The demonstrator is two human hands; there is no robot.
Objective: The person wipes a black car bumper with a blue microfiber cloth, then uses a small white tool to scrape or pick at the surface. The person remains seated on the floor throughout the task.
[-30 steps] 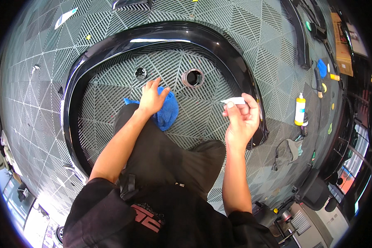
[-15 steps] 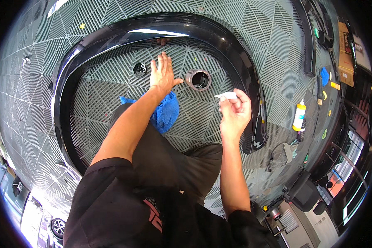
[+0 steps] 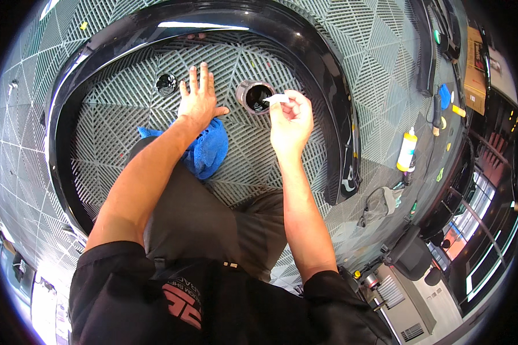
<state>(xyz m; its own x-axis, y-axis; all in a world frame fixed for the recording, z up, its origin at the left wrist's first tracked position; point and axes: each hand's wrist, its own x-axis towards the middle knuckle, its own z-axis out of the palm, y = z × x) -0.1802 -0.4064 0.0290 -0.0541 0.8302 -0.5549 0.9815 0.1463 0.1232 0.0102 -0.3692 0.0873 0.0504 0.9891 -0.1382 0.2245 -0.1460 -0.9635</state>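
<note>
My right hand [image 3: 292, 123] pinches a small white pointed piece [image 3: 277, 99] between thumb and fingers. Its tip is over the mouth of an open can [image 3: 242, 94] with dark liquid inside; whether the tip touches the liquid I cannot tell. To the left, my left hand [image 3: 198, 104] rests with its fingers spread on the floor, holding nothing. A round lid [image 3: 167, 84], smeared black inside, lies beyond that hand's left side. Below the wrist is a crumpled blue cloth [image 3: 210, 150], partly covered by my forearm.
A glossy black curved car trim [image 3: 112, 35] arches around the hands on the slatted grey floor tiles [image 3: 121, 123]. At the right lie a yellow-and-white bottle [image 3: 407, 149], a grey mesh cap-like item [image 3: 379, 207] and a cardboard box [image 3: 475, 72].
My right hand has moved from right of the can to its opening with the white piece. The whole view has shifted; the left hand stays spread on the floor.
</note>
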